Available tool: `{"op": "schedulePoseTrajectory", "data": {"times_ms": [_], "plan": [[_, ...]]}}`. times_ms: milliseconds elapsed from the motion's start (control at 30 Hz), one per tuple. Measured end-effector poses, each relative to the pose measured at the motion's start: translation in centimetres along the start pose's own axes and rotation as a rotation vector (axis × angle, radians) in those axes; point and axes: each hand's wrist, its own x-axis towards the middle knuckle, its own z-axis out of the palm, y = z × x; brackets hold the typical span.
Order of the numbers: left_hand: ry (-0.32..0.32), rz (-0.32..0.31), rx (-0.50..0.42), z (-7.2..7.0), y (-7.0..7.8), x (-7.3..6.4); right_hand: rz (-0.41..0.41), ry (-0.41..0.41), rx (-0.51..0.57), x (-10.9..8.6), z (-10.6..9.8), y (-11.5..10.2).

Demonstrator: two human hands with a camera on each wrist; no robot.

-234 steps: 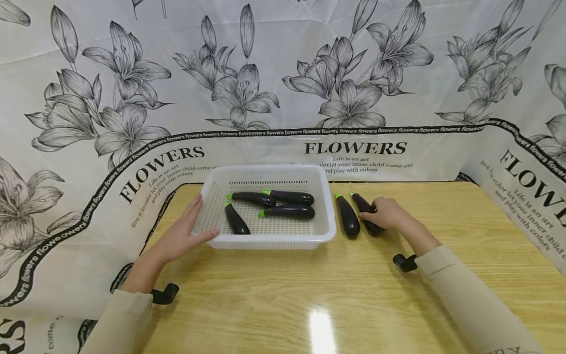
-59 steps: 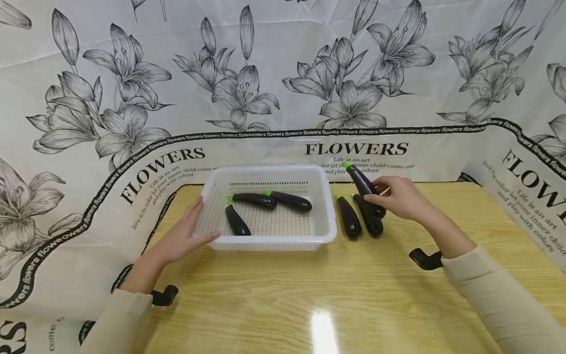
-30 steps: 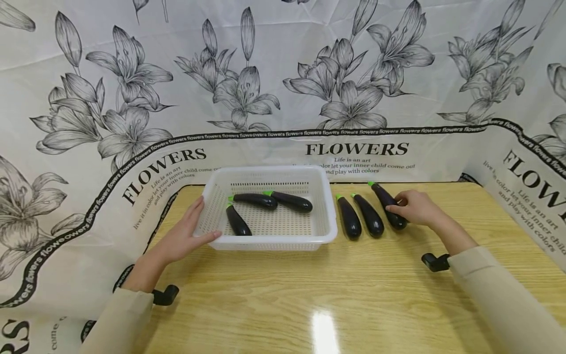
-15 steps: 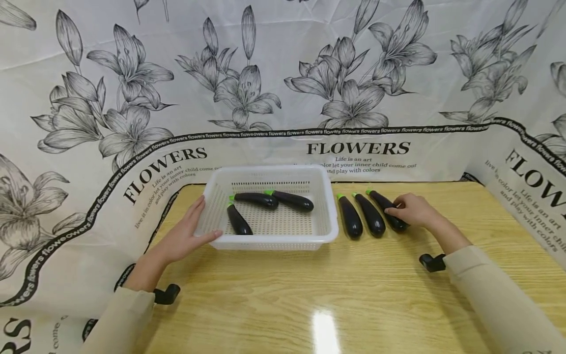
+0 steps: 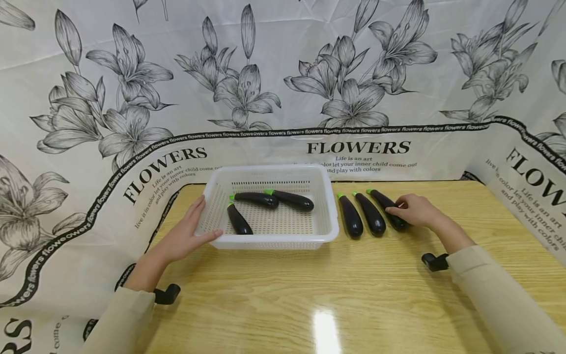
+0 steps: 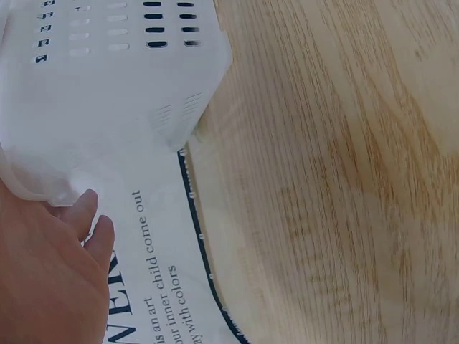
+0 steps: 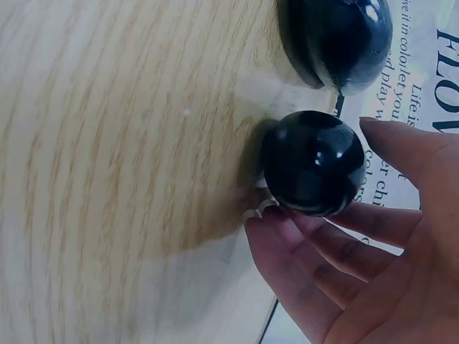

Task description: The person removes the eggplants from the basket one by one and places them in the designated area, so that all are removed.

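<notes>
My right hand (image 5: 415, 210) grips the thick end of the rightmost eggplant (image 5: 383, 202), which lies on the table. In the right wrist view, the dark round end of this eggplant (image 7: 315, 163) sits between thumb and curled fingers. Two more eggplants, a middle one (image 5: 370, 215) and a left one (image 5: 351, 216), lie beside it in a row, green stems away from me. My left hand (image 5: 181, 238) holds the near left corner of the white plastic basket (image 5: 274, 239), thumb on the front rim and fingers along the left side. Three eggplants (image 5: 293, 200) lie inside the basket.
The wooden table (image 5: 247, 295) carries the basket near its back edge. A white flower-printed cloth (image 5: 265, 98) hangs behind and at both sides. Black wrist mounts (image 5: 435, 262) stick out from both sleeves.
My right hand has taken an eggplant out of the basket, carried it right, set it down as the third in the row and shifted it slightly left. My left hand has stayed put.
</notes>
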Motion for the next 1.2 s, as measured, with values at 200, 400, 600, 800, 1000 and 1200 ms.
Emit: {"op": "schedulePoseTrajectory", "data": {"times_ms": [200, 400, 600, 800, 1000, 1200], "plan": [[0.007, 0.002, 0.011, 0.1, -0.2, 0.0, -0.023, -0.024, -0.013, -0.7, -0.5, 0.0], [0.005, 0.000, 0.001, 0.2, -0.2, 0.0, -0.054, -0.020, -0.046, -1.7, -1.3, -0.7], [0.008, 0.003, 0.014, -0.1, -0.1, 0.0, -0.090, -0.005, -0.058, -2.5, -2.0, -2.4], [-0.001, 0.004, 0.006, -0.1, -0.1, 0.2, -0.156, 0.044, -0.075, -3.0, -2.6, -5.0], [0.001, 0.000, 0.000, 0.0, -0.2, 0.2, -0.210, 0.083, -0.093, -3.2, -2.6, -7.8], [-0.002, -0.004, 0.007, 0.0, -0.3, 0.1, -0.249, 0.109, -0.113, -3.5, -2.1, -10.5]]}}
